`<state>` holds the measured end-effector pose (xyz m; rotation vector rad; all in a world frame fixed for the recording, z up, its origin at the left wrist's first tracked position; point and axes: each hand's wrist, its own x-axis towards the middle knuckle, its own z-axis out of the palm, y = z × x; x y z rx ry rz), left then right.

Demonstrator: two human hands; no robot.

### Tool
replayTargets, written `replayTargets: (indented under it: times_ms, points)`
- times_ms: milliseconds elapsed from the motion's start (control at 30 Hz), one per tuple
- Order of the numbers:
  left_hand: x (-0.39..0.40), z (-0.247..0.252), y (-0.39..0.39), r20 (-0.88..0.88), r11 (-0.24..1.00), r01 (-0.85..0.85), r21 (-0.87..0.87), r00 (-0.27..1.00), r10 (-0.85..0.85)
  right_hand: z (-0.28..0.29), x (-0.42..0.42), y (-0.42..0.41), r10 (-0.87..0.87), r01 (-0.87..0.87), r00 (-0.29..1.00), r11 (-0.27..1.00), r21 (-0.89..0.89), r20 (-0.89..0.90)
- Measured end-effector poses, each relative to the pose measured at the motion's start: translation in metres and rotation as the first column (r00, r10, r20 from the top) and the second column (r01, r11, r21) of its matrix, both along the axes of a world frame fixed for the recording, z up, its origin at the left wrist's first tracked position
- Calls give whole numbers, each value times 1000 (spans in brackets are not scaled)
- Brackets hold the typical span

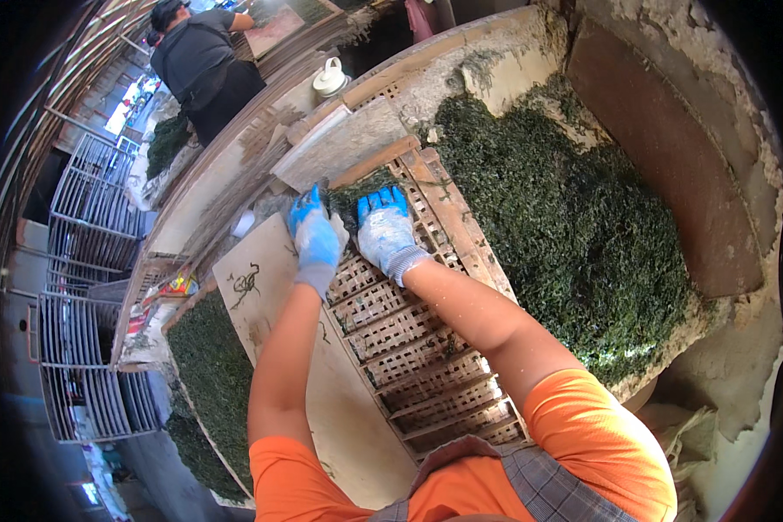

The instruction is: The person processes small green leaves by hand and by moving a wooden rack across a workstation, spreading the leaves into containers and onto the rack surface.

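Both my hands wear blue and grey coated work gloves. My left hand (pixel 314 230) lies at the far left edge of a woven lattice tray (pixel 398 339) with wooden slats; what its fingers touch is partly hidden. My right hand (pixel 386 225) rests beside it, fingers spread over a strip of dark green, seaweed-like material (pixel 349 199) at the tray's far end. Whether either hand grips the strip cannot be told. Left of the tray lies a pale flat board (pixel 339 398), with a few green strands (pixel 245 284) on it.
A large heap of dark green material (pixel 561 215) spreads to the right, before a brown panel (pixel 665 163). More lies at the left (pixel 212 365). Beyond my hands are a grey slab (pixel 346 147) and a white-lidded container (pixel 331 79). Another person (pixel 199 59) stands at the far left, near metal racks (pixel 94 261).
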<state>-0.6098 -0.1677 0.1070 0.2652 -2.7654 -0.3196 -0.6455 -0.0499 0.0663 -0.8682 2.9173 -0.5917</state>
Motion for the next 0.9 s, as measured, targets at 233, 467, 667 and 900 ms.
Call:
replayTargets:
  times_ms: [233, 467, 667, 900]
  points:
    - [17, -48, -50, -25, 191, 75, 979, 967, -253, 74, 13, 28, 217, -216, 971, 976, -22, 95]
    - [21, -35, 4, 12, 966, 251, 56, 968, -252, 41, -87, 83, 116, -119, 991, 992, 46, 69]
    - [2, -9, -2, 69, -247, -70, 967, 998, -13, 25, -178, 54, 805, -763, 439, 569, 307, -400]
    - [84, -81, -62, -430, 892, -260, 369, 804, 412, 108, -72, 17, 399, -488, 858, 829, 273, 323]
